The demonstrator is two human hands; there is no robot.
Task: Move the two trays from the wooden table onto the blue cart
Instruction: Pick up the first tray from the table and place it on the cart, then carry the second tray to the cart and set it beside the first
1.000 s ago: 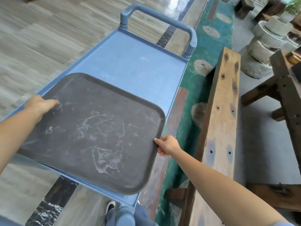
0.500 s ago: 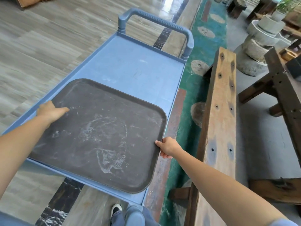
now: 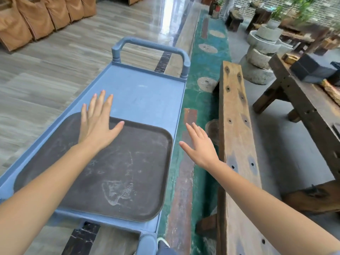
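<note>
A dark brown, scuffed tray lies flat on the near half of the blue cart. My left hand hovers over the tray's far left corner, fingers spread, holding nothing. Just off the tray's right edge, above the floor between cart and bench, is my right hand, also open and empty. I see only one tray. The wooden table stands at the right, with a dark box on it.
A long wooden bench runs alongside the cart on the right. The cart's handle rises at its far end. Stacked stone millstones stand beyond the bench. Brown-covered chairs line the far left on the wood floor.
Both hands have let go of the tray, which now rests on the cart. The left hand lifted and opened over its far corner; the right drew away to the right.
</note>
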